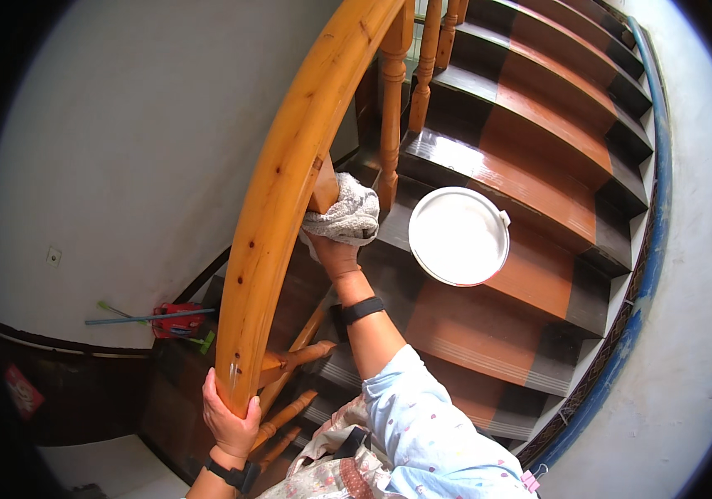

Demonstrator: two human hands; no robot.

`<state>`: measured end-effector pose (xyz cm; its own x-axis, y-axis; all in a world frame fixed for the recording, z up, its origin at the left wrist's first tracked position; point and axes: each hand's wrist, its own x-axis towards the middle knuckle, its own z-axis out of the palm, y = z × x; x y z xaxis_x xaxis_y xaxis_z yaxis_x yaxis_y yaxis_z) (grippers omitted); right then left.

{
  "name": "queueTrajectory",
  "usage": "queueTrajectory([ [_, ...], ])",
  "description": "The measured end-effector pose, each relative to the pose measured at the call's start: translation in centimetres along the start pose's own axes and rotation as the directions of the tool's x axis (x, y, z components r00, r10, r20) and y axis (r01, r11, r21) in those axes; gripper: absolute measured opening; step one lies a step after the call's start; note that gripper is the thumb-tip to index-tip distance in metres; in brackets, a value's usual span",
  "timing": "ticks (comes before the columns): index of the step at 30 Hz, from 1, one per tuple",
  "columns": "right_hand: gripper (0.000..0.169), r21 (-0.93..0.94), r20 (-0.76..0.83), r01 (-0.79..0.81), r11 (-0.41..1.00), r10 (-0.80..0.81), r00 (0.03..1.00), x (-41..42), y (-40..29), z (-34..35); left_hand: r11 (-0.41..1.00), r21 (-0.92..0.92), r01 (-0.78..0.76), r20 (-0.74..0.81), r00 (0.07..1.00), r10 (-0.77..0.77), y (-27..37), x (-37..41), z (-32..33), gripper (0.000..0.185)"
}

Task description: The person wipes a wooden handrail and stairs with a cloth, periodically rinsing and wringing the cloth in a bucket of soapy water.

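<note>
My left hand (231,411) grips the lower end of a curved wooden handrail (275,187), thumb on one side and fingers on the other. With my right hand (334,252) I hold a grey-white terry cloth (352,212) around a wooden baluster (324,187) just under the rail; the cloth hides most of the fingers. To the right of that hand, a round white bucket (458,237) stands on a stair tread, its inside very bright, so its contents cannot be told.
Red-brown and black stairs (549,156) curve up to the right, beside a wall with a blue pipe-like strip (655,249). Turned balusters (391,125) line the inner side. Far below at left lie a red object (178,319) and long-handled tools (125,321).
</note>
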<state>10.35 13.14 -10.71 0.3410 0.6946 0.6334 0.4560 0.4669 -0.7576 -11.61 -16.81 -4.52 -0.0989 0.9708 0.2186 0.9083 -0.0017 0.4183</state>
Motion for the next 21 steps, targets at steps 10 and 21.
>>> queueTrajectory([
  [10, 0.083, 0.141, 0.773, -0.148, 0.979, -0.016, 0.634, 2.8, 5.9, -2.5, 0.998, 0.056, -0.012, 0.014, 1.0, 0.011, -0.4, -0.4, 0.1, 0.091],
  [21, 0.068, 0.15, 0.583, -0.15, 0.977, 0.035, 0.812, 1.7, 4.0, -1.6, 0.996, 0.087, -0.017, 0.009, 1.0, 0.016, -0.2, 0.0, 0.0, 0.09],
])
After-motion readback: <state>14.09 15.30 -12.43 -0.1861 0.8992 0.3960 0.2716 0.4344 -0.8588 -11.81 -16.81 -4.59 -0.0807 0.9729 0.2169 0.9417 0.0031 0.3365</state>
